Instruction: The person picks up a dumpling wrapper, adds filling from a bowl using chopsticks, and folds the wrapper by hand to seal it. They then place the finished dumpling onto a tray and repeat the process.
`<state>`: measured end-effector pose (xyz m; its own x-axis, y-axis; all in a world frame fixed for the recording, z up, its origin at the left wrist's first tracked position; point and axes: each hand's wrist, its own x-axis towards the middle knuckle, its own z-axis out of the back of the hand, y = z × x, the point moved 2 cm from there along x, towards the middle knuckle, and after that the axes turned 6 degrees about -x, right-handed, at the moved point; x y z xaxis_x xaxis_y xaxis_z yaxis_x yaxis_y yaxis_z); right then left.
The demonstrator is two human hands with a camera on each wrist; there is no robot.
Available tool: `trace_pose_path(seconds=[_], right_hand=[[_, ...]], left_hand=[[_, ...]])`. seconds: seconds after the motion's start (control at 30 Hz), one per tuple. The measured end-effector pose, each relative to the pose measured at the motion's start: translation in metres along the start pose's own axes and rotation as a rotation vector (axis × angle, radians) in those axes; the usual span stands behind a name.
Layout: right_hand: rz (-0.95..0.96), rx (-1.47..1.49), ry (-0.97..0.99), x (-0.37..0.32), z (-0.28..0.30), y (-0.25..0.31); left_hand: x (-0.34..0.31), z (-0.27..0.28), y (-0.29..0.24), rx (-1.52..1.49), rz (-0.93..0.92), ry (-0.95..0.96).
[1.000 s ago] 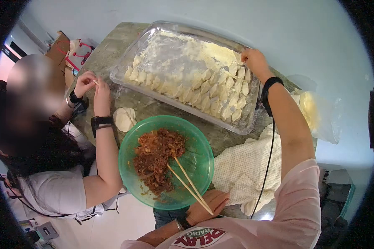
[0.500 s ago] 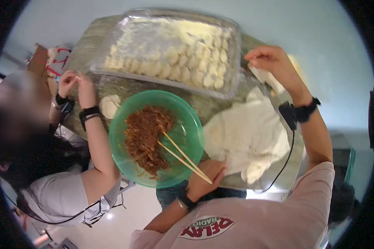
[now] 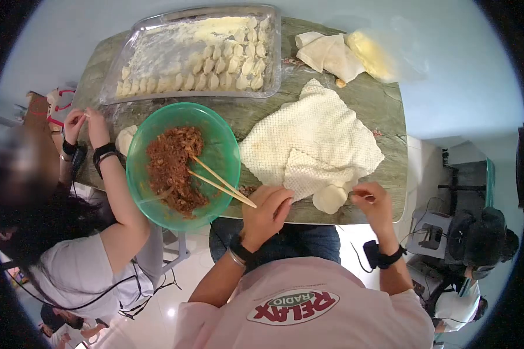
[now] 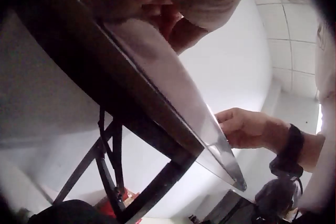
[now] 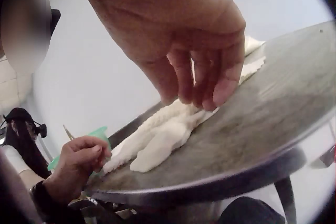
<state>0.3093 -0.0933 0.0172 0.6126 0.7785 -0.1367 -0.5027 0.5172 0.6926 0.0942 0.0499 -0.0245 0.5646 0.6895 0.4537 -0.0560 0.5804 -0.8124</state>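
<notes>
My right hand [image 3: 374, 203] hovers beside a stack of round dough wrappers [image 3: 330, 199] at the table's front edge; its fingers bend loosely with nothing between them. A cream waffle cloth [image 3: 314, 131] partly covers the wrappers. In the right wrist view the fingertips point down close over the cloth [image 5: 173, 111]. At the table edge, my left hand [image 3: 268, 214] rests loosely bent, empty, next to a green bowl [image 3: 234, 142]. The bowl contains brown minced filling [image 3: 174, 168] and a pair of chopsticks [image 3: 215, 176], whose ends reach over the left hand.
A clear tray [image 3: 278, 52] with rows of floured dumplings [image 3: 215, 65] stands at the back left. Behind the waffle cloth lie a folded cloth [image 3: 326, 55] and a bag of yellow flour [image 3: 371, 55]. Left of the bowl, another person's hands [image 3: 90, 125] work near more wrappers [image 3: 126, 139].
My right hand has left the tray's right end and come down to the wrappers at the front edge. The head view has shifted right; my left hand stays beside the bowl.
</notes>
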Motion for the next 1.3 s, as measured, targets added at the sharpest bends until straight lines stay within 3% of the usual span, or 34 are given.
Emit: trace_pose_path(seconds=[0.07,0.13,0.17,0.37,0.7,0.77,0.87,1.0,1.1,1.17,1.2,1.27,1.3], right_hand=[[-0.002,0.069,0.008,-0.004,-0.013,0.003],[0.266,-0.212,-0.138,-0.007,-0.025,0.016],[0.309,-0.208,-0.14,-0.007,-0.029,0.02],[0.376,-0.266,-0.23,-0.011,-0.035,0.024],[0.365,-0.169,-0.183,-0.013,-0.039,0.017],[0.311,-0.157,-0.169,-0.013,-0.041,0.013],[0.361,-0.071,-0.166,-0.011,-0.04,0.02],[0.35,0.048,-0.065,-0.011,-0.037,0.016],[0.287,0.311,0.059,-0.013,-0.028,0.025],[0.171,0.615,0.19,-0.012,-0.026,0.022],[0.172,0.615,0.188,-0.011,-0.025,0.023],[0.098,0.761,0.232,-0.009,-0.025,0.022],[0.099,0.763,0.23,-0.009,-0.026,0.024]], left_hand=[[0.0,-0.01,-0.012,-0.036,-0.019,0.032],[-0.003,-0.019,-0.02,-0.057,0.012,0.041],[-0.004,-0.021,-0.022,-0.084,0.04,0.053],[-0.01,-0.02,-0.03,-0.055,0.076,0.022],[-0.006,-0.018,-0.041,-0.108,0.068,0.065],[-0.008,-0.02,-0.04,-0.252,0.249,0.124],[-0.007,-0.024,-0.041,-0.262,0.362,0.247],[0.002,-0.031,-0.045,-0.19,0.277,0.224],[0.006,-0.034,-0.048,-0.185,0.177,0.135],[0.001,-0.042,-0.037,-0.62,0.49,0.191],[0.002,-0.041,-0.037,-0.62,0.488,0.193],[-0.001,-0.041,-0.032,-0.989,0.842,0.305],[-0.001,-0.042,-0.033,-0.987,0.841,0.306]])
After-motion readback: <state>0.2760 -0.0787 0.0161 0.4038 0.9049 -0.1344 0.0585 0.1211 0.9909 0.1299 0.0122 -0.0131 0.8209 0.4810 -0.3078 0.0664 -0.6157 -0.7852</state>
